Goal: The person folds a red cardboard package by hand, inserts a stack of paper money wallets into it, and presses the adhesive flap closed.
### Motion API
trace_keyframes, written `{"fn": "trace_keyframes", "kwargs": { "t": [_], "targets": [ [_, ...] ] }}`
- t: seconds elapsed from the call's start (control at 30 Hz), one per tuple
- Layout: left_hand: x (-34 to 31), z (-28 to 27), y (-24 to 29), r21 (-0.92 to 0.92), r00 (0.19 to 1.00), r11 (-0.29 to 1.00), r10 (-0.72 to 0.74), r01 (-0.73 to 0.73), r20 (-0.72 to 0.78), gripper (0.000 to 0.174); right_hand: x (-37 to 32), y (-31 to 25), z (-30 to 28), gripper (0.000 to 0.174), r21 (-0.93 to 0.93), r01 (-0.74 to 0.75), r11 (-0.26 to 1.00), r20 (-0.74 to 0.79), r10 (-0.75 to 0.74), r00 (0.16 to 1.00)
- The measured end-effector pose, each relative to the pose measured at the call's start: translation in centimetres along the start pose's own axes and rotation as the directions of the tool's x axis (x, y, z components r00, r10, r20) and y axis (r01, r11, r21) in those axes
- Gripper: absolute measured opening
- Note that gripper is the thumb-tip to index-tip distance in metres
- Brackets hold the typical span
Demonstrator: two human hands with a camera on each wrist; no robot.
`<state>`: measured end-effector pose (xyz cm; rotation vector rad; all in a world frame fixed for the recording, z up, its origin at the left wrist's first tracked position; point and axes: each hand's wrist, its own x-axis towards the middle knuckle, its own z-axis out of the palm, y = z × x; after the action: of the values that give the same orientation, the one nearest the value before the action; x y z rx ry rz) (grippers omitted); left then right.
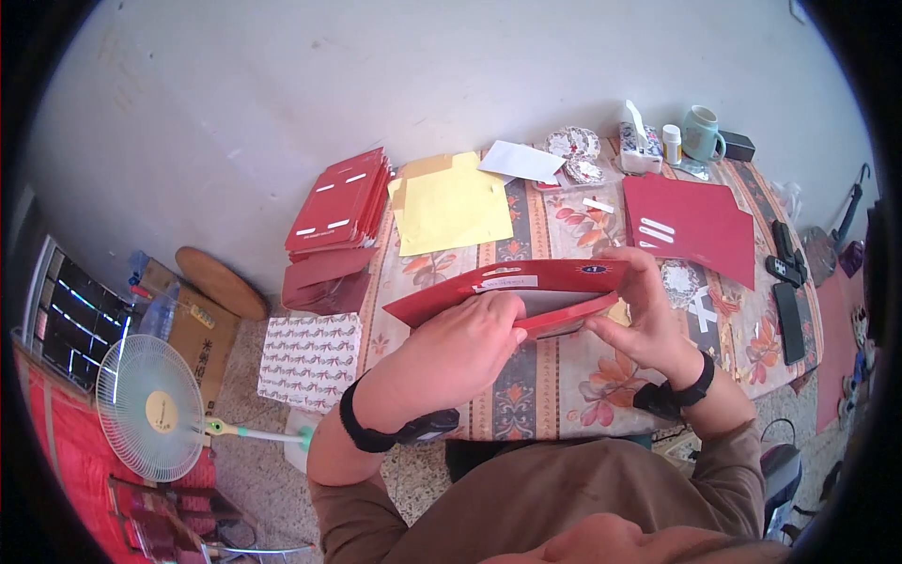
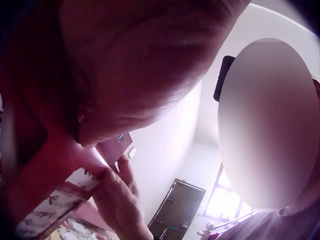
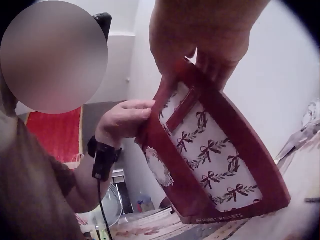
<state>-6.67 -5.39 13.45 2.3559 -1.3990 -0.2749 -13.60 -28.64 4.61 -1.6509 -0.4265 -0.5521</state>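
Note:
A red card sleeve is held above the table, its long side gaping, with a white surface inside and a small label on the back panel. My left hand has curled fingers at the opening, gripping the sleeve near its middle. At the other end my right hand holds it between thumb and fingers. The right wrist view shows the sleeve with a cut-out window over bow-patterned white paper; my right hand grips its top, and my left hand is at its left edge.
Red folders are stacked at the left, beside yellow sheets. A patterned sheet lies at the table's left edge. Dark red sheets, a mug, a tissue pack and a phone lie or stand at the right.

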Motion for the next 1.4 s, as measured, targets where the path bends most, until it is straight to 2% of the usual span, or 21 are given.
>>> {"fn": "trace_keyframes", "kwargs": {
  "t": [0.1, 0.23, 0.3, 0.33, 0.4, 0.5, 0.67, 0.93, 1.07, 1.13, 1.23, 1.4],
  "targets": [
    [0.0, 0.2, -0.1, 0.023, 1.0, 1.0, -0.001, 0.001, -0.004, 0.019, -0.3, 0.4, -0.6, 0.062, -0.06, -0.008, 0.998, 0.062, 0.011, 0.998],
    [-0.1, 0.2, -0.1, 0.028, 1.0, 0.999, -0.015, 0.016, -0.026, 0.019, -0.6, 0.8, -0.5, 0.056, -0.023, 0.004, 1.0, 0.037, -0.003, 0.999],
    [-0.1, 0.2, 0.0, 0.035, 0.999, 0.999, -0.02, 0.021, -0.033, 0.019, -0.6, 1.1, -0.3, 0.045, 0.071, -0.01, 0.997, -0.012, 0.011, 1.0],
    [-0.1, 0.2, 0.0, 0.044, 0.999, 0.999, -0.026, 0.027, -0.037, 0.018, -0.5, 0.9, -0.4, 0.045, 0.068, -0.012, 0.998, -0.012, 0.013, 1.0],
    [0.0, 0.2, 0.1, 0.055, 0.999, 0.998, -0.031, 0.033, -0.037, 0.018, 0.1, 0.0, -0.8, 0.031, -0.062, -0.042, 0.997, 0.054, 0.045, 0.998],
    [-0.1, 0.1, 0.1, 0.06, 0.999, 0.998, -0.029, 0.031, -0.031, 0.018, 0.8, -0.8, -1.2, 0.023, -0.066, -0.059, 0.996, 0.121, 0.067, 0.99],
    [-0.3, 0.1, -0.1, 0.009, 0.999, 1.0, -0.012, 0.013, -0.05, 0.019, 0.8, -0.2, -1.2, 0.024, 0.027, -0.059, 0.998, 0.128, 0.055, 0.99],
    [-0.4, 1.2, 0.0, 0.04, 0.977, 0.999, 0.032, -0.025, -0.212, 0.023, 0.8, 0.1, -1.2, 0.022, 0.057, -0.072, 0.996, 0.118, 0.065, 0.991],
    [-0.6, 1.1, 0.4, 0.051, 0.983, 0.997, -0.043, 0.053, -0.177, 0.027, 0.8, 0.0, -1.2, 0.022, 0.026, -0.051, 0.998, 0.113, 0.048, 0.992],
    [-0.6, 1.7, 0.1, 0.134, 0.95, 0.991, 0.067, -0.027, -0.304, 0.03, 0.8, 0.1, -1.1, 0.022, 0.029, -0.049, 0.998, 0.112, 0.045, 0.993],
    [-0.6, 2.2, 0.0, 0.195, 0.924, 0.979, 0.125, -0.056, -0.361, 0.035, 0.8, 0.0, -1.1, 0.021, 0.033, -0.047, 0.998, 0.127, 0.043, 0.991],
    [-0.8, 1.8, 0.5, 0.277, 0.914, 0.96, 0.139, -0.031, -0.382, 0.038, 1.0, -0.3, -1.0, 0.019, 0.019, -0.038, 0.999, 0.139, 0.035, 0.99]
  ]
}}
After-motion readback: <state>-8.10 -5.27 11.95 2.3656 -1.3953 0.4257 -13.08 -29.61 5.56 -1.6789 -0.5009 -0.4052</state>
